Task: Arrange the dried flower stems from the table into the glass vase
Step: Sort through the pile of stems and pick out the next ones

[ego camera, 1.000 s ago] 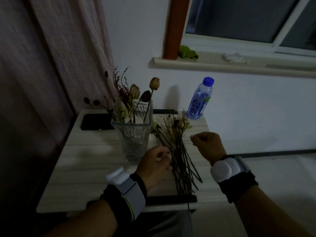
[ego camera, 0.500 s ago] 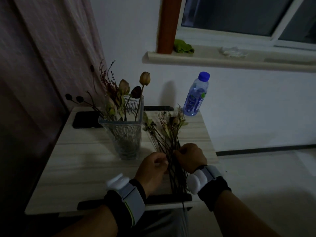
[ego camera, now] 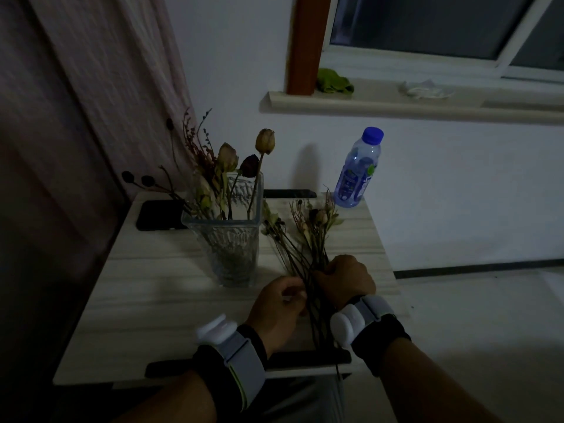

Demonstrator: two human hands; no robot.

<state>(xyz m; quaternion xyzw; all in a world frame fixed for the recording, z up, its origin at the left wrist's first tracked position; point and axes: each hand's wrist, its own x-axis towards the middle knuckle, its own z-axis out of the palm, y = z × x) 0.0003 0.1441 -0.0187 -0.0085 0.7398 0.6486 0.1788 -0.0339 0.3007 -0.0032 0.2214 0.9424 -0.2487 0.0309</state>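
Stems (ego camera: 308, 264) loose on table (ego camera: 152, 300), at 3 o'clock of vase (ego camera: 229, 239), heads pointing to 12 o'clock, cut ends overhanging the near edge. Right hand (ego camera: 345, 279) now down on the bundle from 3 o'clock, fingers curled round several stems; one second earlier raised clear of the table as an empty fist. Left hand (ego camera: 277, 303) unchanged at 9 o'clock of the bundle, fingers curled against the stems; whether gripping or only steadying: cannot tell in the dim light. Vase upright near table centre, already holding several dried flowers, untouched. Bottle (ego camera: 357, 169) at far right corner, dark phone (ego camera: 158, 215) at 10 o'clock of vase, both well apart from the hands.

Judged step: separating one stem or a small bunch from the pile. Change signifies two-handed grasp established; lift and transfer toward 9 o'clock into vase not yet begun. Caution: brittle stems, tangled heads; possible drag of neighbours off the edge.
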